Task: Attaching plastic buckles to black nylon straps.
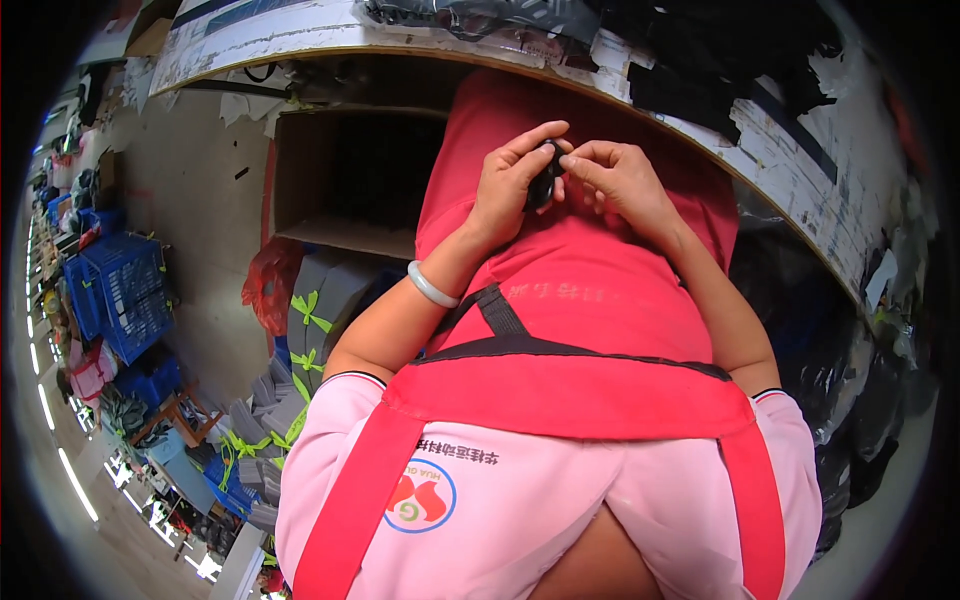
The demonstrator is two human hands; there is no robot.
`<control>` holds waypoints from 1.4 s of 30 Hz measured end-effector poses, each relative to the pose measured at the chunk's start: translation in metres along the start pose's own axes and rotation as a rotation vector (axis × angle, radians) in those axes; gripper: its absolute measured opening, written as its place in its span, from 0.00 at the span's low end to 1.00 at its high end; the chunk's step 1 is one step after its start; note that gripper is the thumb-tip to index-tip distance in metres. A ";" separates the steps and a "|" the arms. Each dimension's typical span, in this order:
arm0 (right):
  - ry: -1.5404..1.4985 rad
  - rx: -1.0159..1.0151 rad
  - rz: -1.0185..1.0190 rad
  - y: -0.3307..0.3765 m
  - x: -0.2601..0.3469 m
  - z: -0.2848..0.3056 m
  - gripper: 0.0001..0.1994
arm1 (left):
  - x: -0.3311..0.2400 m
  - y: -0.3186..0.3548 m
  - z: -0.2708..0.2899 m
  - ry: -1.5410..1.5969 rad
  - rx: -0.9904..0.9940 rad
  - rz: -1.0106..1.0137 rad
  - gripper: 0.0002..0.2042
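My left hand (pixel 500 192) is closed around a small, dark, rounded object (pixel 541 187), its exact kind too small to make out. The thumb lies along its top, with the fingers behind it. Close against its upper right edge, my right hand (pixel 632 188) has thumb and forefinger pinched together; whatever is between those fingertips is hidden. Both hands are above the lap, over a red apron (pixel 600 300), just short of the table edge. A pale bangle (pixel 432 286) circles my left wrist.
A worn white table (pixel 300 32) curves across the front, carrying black material (pixel 720 60). Below it at left stands an open cardboard box (pixel 345 236). Nearby are a red plastic bag (pixel 270 290), grey bundles with green ties (pixel 335 285) and a blue crate (pixel 125 300). Black bags (pixel 850 400) lie right.
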State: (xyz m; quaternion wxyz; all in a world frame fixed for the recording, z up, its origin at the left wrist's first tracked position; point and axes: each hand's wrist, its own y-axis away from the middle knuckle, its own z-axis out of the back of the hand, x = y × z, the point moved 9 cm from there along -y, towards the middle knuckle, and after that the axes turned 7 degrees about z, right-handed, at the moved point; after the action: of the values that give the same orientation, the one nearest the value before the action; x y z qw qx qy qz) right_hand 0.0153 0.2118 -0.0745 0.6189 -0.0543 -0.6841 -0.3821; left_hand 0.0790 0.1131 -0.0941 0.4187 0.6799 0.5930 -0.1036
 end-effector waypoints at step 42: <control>0.669 -0.621 0.814 0.016 0.061 0.113 0.08 | 0.037 -0.017 -0.024 0.299 0.267 0.448 0.07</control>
State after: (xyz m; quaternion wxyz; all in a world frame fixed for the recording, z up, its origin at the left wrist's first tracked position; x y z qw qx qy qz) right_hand -0.0806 0.2651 -0.0067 0.8519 -0.3660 -0.2336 -0.2929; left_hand 0.0655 0.1554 -0.1103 0.2462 0.8507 0.4642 0.0157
